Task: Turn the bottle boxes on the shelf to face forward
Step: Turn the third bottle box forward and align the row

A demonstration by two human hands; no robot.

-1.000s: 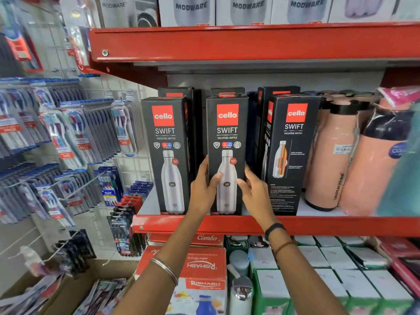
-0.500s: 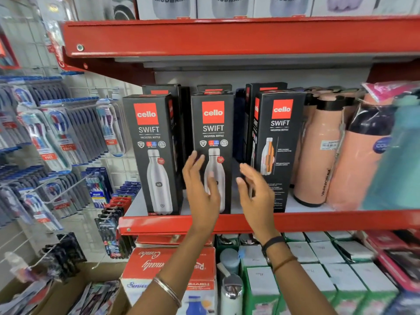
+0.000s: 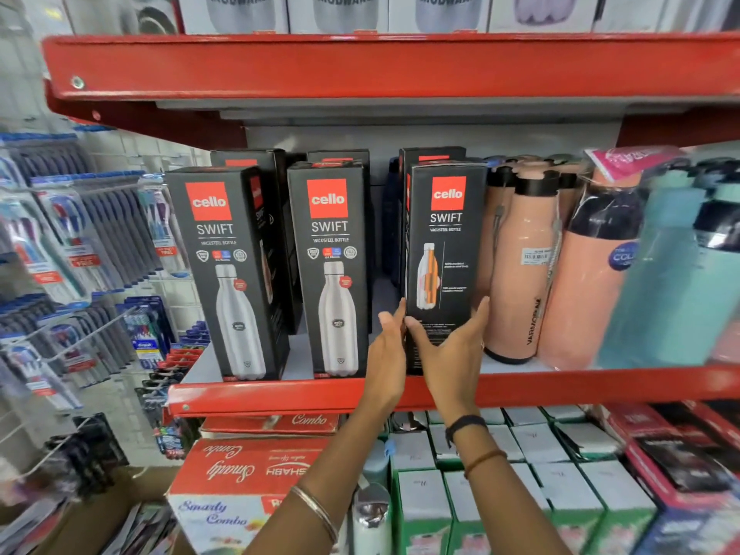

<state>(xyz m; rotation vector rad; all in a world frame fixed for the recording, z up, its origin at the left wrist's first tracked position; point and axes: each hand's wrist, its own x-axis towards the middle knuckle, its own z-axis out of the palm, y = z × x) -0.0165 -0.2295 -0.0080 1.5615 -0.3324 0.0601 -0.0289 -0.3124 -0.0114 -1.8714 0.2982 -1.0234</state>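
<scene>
The fingers of the right hand (image 3: 450,346) are spread around the lower part of the third bottle box (image 3: 442,250), thumb at its left front edge and fingertips reaching up its right edge; whether they press the card or only frame it cannot be told. The left hand (image 3: 387,354) is held flat and upright with fingers together, their tips at the box's left side — contact there is hidden by the box edge and a little blur.

The lower print on that box is covered by the right palm, and its base is hidden behind the wrist. It shows a face with a cutaway bottle and small text, unlike the two boxes left of the fingers: the middle bottle box (image 3: 332,270) and the left bottle box (image 3: 230,274), both showing a plain steel bottle. All three stand upright at the front of the red shelf (image 3: 280,394). More black boxes behind them are mostly hidden.

Just right of the fingertips stands a peach flask (image 3: 520,266), touching or nearly touching the third box; a teal bottle (image 3: 672,282) further right is blurred and cut by the frame. Below the wrists lie white-topped green cartons (image 3: 536,442) and a red combo box (image 3: 248,470).

Both forearms rise from below, a bangle (image 3: 316,510) on the left, a dark band (image 3: 464,424) on the right.
</scene>
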